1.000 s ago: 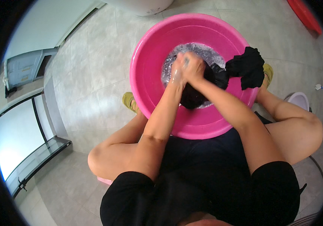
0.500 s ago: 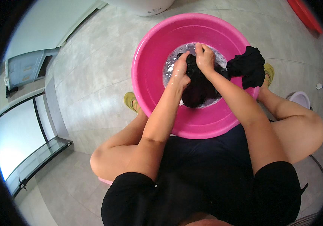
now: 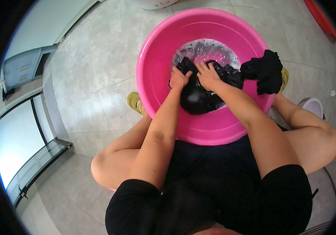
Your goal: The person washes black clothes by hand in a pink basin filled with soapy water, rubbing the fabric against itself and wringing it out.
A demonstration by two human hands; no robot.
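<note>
Wet black cloth [image 3: 196, 98] lies bunched in soapy water [image 3: 215, 47] at the bottom of a large pink basin [image 3: 199, 137]. My left hand [image 3: 179, 79] is closed on a fold of the cloth at its left side. To the right of it, my right hand [image 3: 208, 76] rests on the cloth with its fingers spread, slightly blurred. A second piece of black cloth [image 3: 265, 72] hangs over the basin's right rim. What kind of garments these are, I cannot tell.
The basin stands on grey floor tiles between my legs. A small pale tub [image 3: 313, 107] sits beyond my right leg. Part of a red container [image 3: 321, 19] shows at the far right, a white one [image 3: 154, 3] at the far edge. A glass-topped frame [image 3: 42, 164] stands left.
My left hand has come nearer and slightly left, pulling up a fold of cloth. My right hand has also come nearer, its fingers now spread on the cloth. More water shows at the far side.
</note>
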